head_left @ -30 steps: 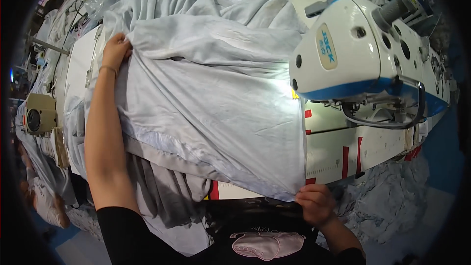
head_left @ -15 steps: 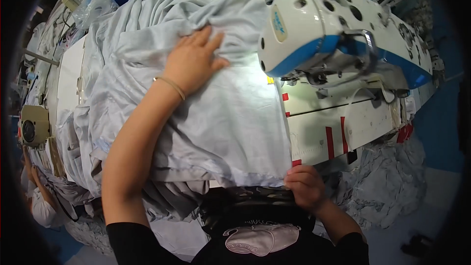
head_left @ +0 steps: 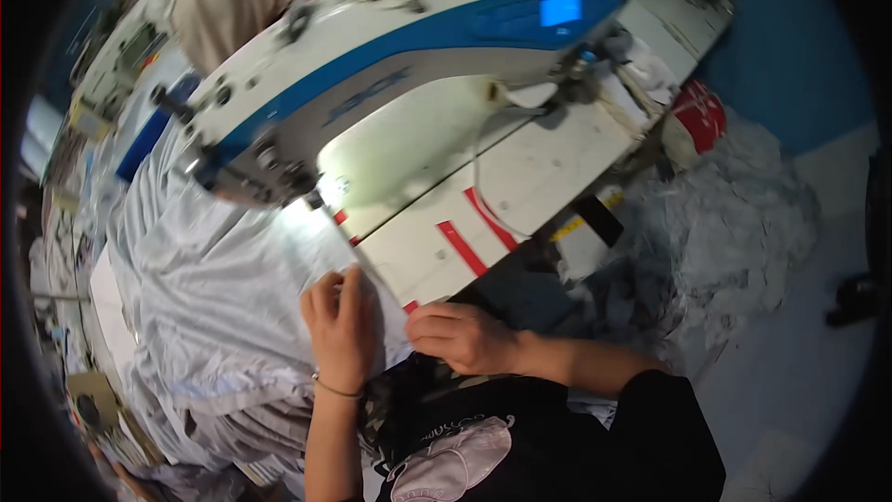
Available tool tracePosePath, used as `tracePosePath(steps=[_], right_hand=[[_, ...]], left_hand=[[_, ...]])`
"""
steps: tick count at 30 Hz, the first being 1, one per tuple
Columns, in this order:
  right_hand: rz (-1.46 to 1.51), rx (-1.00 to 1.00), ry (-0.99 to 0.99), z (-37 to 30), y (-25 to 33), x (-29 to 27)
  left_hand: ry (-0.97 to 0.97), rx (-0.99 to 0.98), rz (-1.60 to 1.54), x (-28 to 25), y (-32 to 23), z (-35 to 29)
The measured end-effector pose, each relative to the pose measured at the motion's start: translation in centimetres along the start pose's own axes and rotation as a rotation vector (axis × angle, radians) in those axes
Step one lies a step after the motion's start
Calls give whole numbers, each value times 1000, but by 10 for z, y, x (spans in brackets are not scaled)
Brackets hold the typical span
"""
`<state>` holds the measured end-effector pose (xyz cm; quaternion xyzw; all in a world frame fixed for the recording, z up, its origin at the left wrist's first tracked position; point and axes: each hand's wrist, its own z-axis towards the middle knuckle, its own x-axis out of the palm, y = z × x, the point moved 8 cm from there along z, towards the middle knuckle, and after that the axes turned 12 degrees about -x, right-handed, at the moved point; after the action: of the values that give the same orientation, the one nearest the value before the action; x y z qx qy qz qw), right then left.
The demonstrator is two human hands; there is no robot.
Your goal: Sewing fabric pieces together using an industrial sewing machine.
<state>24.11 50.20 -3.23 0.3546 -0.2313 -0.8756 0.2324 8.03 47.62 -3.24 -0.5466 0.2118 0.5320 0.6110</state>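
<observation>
Head view: the left hand (head_left: 339,321) has slid, half-open, across the cloth (head_left: 218,288) towards the right hand (head_left: 457,335), which pinches its corner; both now tend one edge.

The cloth (head_left: 214,288) is a pale, bluish grey. The sewing machine (head_left: 400,46) is white with a broad blue band, and its small screen (head_left: 560,10) glows brighter blue. Red strips (head_left: 461,248) mark the off-white tabletop (head_left: 409,265). The black T-shirt (head_left: 604,428) bears a pale pink motif (head_left: 455,465), camouflage patterns the fabric (head_left: 386,400) beside it, and the draped bundle (head_left: 228,9) is beige.
</observation>
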Motion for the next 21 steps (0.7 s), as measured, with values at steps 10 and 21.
tracePosePath(steps=[10, 21], right_hand=[[63, 1160, 758, -297, -63, -83], [-942, 423, -390, -120, -77, -361]], left_hand=[[14, 20, 52, 2, 1, 0], [144, -101, -46, -11, -5, 9]])
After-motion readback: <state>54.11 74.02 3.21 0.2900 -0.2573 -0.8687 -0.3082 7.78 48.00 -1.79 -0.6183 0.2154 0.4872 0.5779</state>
